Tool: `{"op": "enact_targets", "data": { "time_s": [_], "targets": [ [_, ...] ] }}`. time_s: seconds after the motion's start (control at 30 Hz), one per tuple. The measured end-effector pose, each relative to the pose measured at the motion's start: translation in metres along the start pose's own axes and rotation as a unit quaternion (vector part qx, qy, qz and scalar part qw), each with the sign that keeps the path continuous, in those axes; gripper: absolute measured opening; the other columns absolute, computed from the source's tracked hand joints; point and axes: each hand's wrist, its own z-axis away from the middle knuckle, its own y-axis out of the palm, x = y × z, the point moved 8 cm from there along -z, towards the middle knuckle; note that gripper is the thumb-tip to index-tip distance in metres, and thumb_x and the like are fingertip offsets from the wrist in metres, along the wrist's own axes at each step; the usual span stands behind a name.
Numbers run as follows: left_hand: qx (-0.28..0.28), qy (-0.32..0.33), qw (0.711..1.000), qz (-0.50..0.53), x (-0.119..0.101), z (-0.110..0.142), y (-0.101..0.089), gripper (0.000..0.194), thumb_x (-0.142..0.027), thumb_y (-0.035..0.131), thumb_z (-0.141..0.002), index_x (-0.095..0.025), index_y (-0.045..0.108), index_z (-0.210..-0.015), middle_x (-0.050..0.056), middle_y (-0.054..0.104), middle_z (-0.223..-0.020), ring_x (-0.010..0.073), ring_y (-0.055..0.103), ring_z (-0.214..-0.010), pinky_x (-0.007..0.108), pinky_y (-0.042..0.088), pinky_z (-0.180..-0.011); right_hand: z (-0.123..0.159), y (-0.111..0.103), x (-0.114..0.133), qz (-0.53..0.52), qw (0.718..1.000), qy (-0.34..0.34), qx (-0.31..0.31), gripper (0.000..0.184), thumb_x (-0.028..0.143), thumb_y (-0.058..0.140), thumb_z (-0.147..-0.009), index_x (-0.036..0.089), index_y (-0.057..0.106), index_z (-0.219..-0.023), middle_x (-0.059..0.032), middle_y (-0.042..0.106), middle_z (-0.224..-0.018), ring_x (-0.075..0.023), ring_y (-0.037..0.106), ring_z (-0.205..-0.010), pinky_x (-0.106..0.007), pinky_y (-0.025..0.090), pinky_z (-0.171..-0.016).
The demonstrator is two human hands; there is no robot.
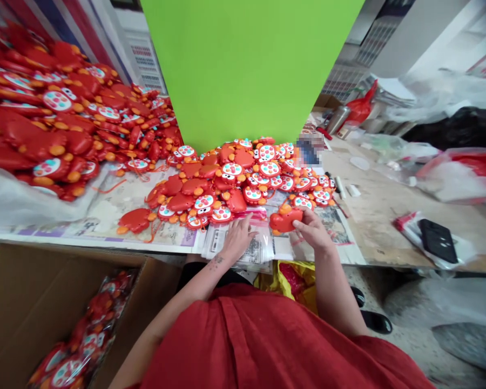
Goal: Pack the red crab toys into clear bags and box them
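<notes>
My right hand (312, 229) pinches a red crab-shaped toy (284, 221) by its right edge, its plain red side up and orange feet showing. My left hand (238, 237) lies on a stack of clear zip bags (263, 246) at the table's front edge, fingers stretched out and thumb apart. A pink-red strip runs along the bags' far edge. Just beyond both hands spreads a heap of similar toys (230, 172), many showing white faces with coloured buttons. One single toy (135, 220) lies face down left of the heap.
A larger pile of toys (56, 119) rises at the left. Below it an open cardboard box (12, 302) holds bagged toys (81, 346). A green panel (247, 70) stands behind the heap. On the right are a black phone (437, 240), plastic bags (461, 173) and a metal flask (338, 119).
</notes>
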Motion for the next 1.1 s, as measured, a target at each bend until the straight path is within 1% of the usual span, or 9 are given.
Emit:
{"op": "enact_targets", "data": {
  "time_s": [0.07,0.23,0.37,0.57,0.7,0.77,0.87,0.93,1.1],
  "targets": [
    [0.004,0.021,1.000,0.000,-0.004,0.000,0.000,0.045,-0.031,0.053,-0.098,-0.018,0.044,-0.140,0.007,0.066,-0.106,0.0249,0.056,-0.104,0.039,0.040,-0.094,-0.003,0.011,-0.002,-0.021,0.999,-0.002,0.025,0.048,0.040,0.086,-0.067,0.028,0.063,-0.107,-0.0012,0.071,-0.102,-0.0186,0.067,-0.088,-0.034,0.056,-0.081],
    [0.011,0.098,0.995,-0.029,-0.013,0.004,0.004,0.023,-0.020,0.047,-0.099,-0.022,0.064,-0.113,0.008,0.066,-0.107,0.0243,0.055,-0.103,0.040,0.040,-0.091,-0.026,0.031,-0.011,0.015,1.000,-0.019,-0.007,0.046,0.043,0.082,-0.073,0.027,0.063,-0.112,-0.0029,0.070,-0.110,-0.0205,0.066,-0.099,-0.038,0.053,-0.092],
    [-0.022,0.047,0.998,0.030,-0.001,0.003,0.000,0.013,-0.022,0.056,-0.095,-0.019,0.062,-0.106,0.008,0.066,-0.101,0.0243,0.057,-0.100,0.040,0.043,-0.090,-0.038,0.048,-0.017,0.041,0.999,-0.010,0.018,0.045,0.041,0.082,-0.073,0.025,0.065,-0.111,-0.0033,0.070,-0.110,-0.0208,0.065,-0.099,-0.036,0.053,-0.091],
    [-0.085,-0.015,0.982,0.170,0.012,0.003,-0.009,0.050,-0.026,0.062,-0.092,-0.014,0.042,-0.137,0.004,0.067,-0.088,0.0218,0.063,-0.091,0.040,0.046,-0.092,-0.026,0.034,-0.003,0.006,0.997,-0.015,0.074,0.043,0.037,0.086,-0.067,0.028,0.068,-0.105,-0.0017,0.071,-0.104,-0.0185,0.067,-0.091,-0.033,0.055,-0.082],
    [-0.054,0.006,0.986,0.159,0.007,0.000,-0.009,0.036,-0.024,0.053,-0.096,-0.016,0.051,-0.132,0.005,0.069,-0.091,0.0226,0.063,-0.092,0.041,0.045,-0.093,-0.012,0.035,-0.003,0.056,0.985,0.015,0.163,0.042,0.034,0.090,-0.061,0.023,0.073,-0.099,-0.0047,0.071,-0.100,-0.0202,0.067,-0.088,-0.033,0.055,-0.079],
    [-0.037,0.020,0.990,0.134,0.004,0.000,-0.009,0.022,-0.022,0.047,-0.098,-0.018,0.062,-0.114,0.007,0.070,-0.094,0.0231,0.063,-0.096,0.041,0.044,-0.093,-0.011,0.038,-0.007,0.027,0.988,0.016,0.149,0.043,0.034,0.090,-0.061,0.024,0.072,-0.099,-0.0034,0.071,-0.098,-0.0190,0.067,-0.086,-0.032,0.055,-0.077],
    [-0.028,0.032,0.993,0.112,0.003,0.000,-0.007,0.018,-0.024,0.047,-0.098,-0.018,0.064,-0.098,0.008,0.070,-0.097,0.0241,0.062,-0.099,0.042,0.044,-0.093,-0.020,0.039,-0.014,-0.059,0.997,-0.010,0.053,0.046,0.040,0.088,-0.064,0.029,0.068,-0.104,-0.0003,0.071,-0.102,-0.0173,0.067,-0.088,-0.032,0.055,-0.080],
    [-0.046,0.016,0.990,0.129,0.007,0.002,-0.006,0.018,-0.027,0.053,-0.096,-0.017,0.062,-0.107,0.008,0.069,-0.096,0.0245,0.062,-0.098,0.043,0.044,-0.094,-0.025,0.042,-0.019,-0.078,0.997,-0.018,0.016,0.046,0.041,0.087,-0.065,0.031,0.066,-0.105,0.0003,0.070,-0.104,-0.0175,0.066,-0.092,-0.034,0.054,-0.085],
    [-0.088,-0.042,0.970,0.221,0.021,0.003,-0.006,0.064,-0.031,0.064,-0.090,-0.014,0.035,-0.144,0.005,0.067,-0.090,0.0225,0.063,-0.087,0.041,0.048,-0.091,-0.026,0.044,-0.017,-0.021,0.997,-0.013,0.074,0.044,0.035,0.091,-0.060,0.028,0.071,-0.098,-0.0012,0.070,-0.103,-0.0183,0.065,-0.092,-0.032,0.054,-0.083]
  ]
}}
